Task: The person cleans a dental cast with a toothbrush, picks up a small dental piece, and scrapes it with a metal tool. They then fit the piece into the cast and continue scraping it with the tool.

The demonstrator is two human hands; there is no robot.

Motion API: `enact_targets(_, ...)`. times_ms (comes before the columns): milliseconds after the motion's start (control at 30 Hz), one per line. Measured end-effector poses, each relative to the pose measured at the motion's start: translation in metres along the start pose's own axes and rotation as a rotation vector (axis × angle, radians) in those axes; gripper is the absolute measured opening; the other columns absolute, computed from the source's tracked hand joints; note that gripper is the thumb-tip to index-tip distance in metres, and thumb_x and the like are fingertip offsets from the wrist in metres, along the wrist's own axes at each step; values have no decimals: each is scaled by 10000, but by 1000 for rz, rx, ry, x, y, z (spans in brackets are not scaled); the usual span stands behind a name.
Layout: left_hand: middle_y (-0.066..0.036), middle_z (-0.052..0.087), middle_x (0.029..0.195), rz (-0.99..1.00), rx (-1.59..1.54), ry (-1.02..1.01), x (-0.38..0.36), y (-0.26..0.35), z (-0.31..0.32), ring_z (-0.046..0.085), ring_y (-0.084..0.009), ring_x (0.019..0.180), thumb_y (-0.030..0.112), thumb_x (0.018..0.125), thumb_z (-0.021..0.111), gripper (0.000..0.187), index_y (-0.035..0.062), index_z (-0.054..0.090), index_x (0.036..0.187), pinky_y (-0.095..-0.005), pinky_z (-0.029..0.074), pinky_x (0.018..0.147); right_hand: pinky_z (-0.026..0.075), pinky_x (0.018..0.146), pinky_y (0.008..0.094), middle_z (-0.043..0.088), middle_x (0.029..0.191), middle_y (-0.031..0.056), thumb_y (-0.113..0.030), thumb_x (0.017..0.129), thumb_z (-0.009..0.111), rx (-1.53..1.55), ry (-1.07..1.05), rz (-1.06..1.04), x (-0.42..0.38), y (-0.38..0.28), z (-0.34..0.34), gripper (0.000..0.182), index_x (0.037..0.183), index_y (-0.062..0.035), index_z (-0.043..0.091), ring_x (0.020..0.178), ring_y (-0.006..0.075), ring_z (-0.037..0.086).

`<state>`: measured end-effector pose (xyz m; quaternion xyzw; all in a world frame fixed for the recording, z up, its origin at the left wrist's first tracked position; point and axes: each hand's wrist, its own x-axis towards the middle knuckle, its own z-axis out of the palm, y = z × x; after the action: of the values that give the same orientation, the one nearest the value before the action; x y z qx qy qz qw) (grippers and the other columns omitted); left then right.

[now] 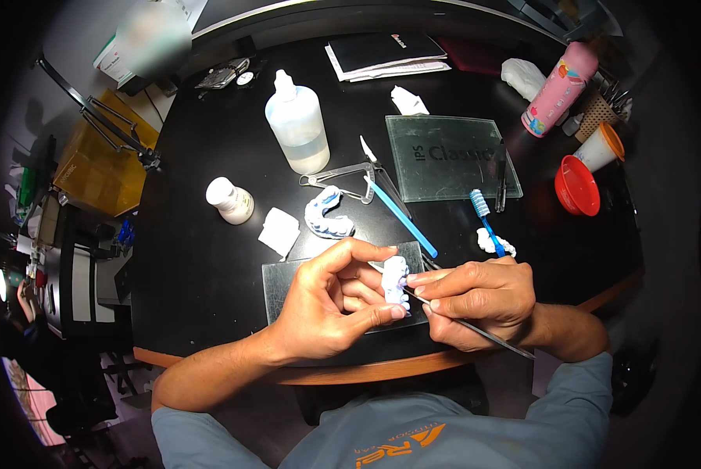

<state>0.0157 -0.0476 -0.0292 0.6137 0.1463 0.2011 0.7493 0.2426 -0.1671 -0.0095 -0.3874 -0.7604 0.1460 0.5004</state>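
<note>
My left hand (319,301) grips a small white-and-bluish dental cast (396,275) between thumb and fingers, holding it up over a dark slab (282,285). Pinched in my right hand (479,301) is a slim metal dental instrument (495,338), its handle slanting down to the right. Its working end meets the side of the cast, where my right fingertips partly cover it. On the table beyond the hands lies a horseshoe-shaped dental cast (329,215). To its left is a folded white tissue (278,231).
A blue-handled brush (483,213) leans on a white piece (491,241) at right. Beyond are a blue stick (401,216), metal caliper (358,173), glass slab (452,156), squeeze bottle (297,129), small white bottle (229,201), red bowl (577,186) and pink bottle (557,90).
</note>
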Motion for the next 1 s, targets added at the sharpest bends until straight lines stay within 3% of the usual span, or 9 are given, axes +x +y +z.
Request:
enact_targets(733,-140,717,1035,-39,-99,-22,1,1,0,766,-165,964,-75,945,769,570,-41,502,1447,-258,655,847,699,835,452,759,924,202,102,759,801,-20,33,-33,-1,2,3,157,892,53,734,882,351,815)
enact_targets(1000,-145,733,1075,-176,-313,-67,2,4,-2,760,-188,1001,-36,978,747,547,-36,503,1467,-319,680,873,705,803,429,764,917,203,91,734,814,-58,29,-84,2,1,0,171,842,35,694,868,354,817)
